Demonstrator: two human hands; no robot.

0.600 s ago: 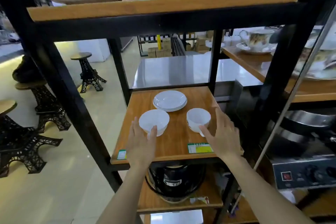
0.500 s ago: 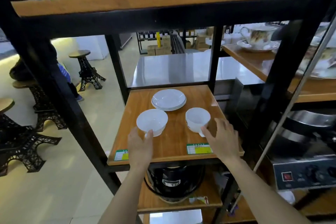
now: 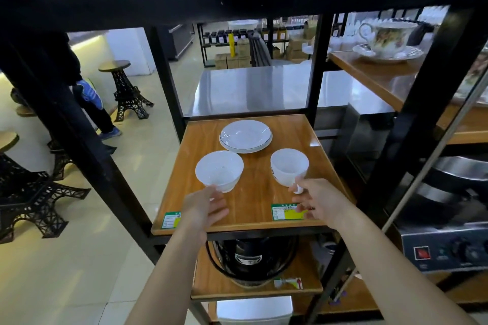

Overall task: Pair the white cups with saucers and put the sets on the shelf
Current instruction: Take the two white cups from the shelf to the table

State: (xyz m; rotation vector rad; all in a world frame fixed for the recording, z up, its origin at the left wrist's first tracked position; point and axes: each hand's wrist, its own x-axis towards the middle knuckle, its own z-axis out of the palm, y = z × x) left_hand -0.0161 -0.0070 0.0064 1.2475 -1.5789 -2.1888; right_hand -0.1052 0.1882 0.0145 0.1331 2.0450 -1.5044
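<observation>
Two white cups stand on the wooden shelf point(image 3: 253, 208). The left cup point(image 3: 219, 170) is wide and bowl-like; the right cup point(image 3: 289, 166) has a small handle that points toward me. Behind them lies a short stack of white saucers point(image 3: 245, 136). My left hand point(image 3: 203, 208) rests at the shelf's front, its fingertips touching the left cup's near wall, fingers apart. My right hand point(image 3: 317, 200) pinches the right cup's handle between thumb and forefinger. Both cups are empty.
Black frame posts point(image 3: 317, 66) stand at the shelf's corners, with a thick crossbar overhead. A floral cup on a saucer point(image 3: 388, 42) sits on the neighbouring shelf at right. A black appliance point(image 3: 250, 258) fills the shelf below. Price labels point(image 3: 287, 211) lie at the front edge.
Both hands have drawn back from beside the cups toward the shelf's front edge. The right fingers now close on the right cup's handle. My view has moved nearer.
</observation>
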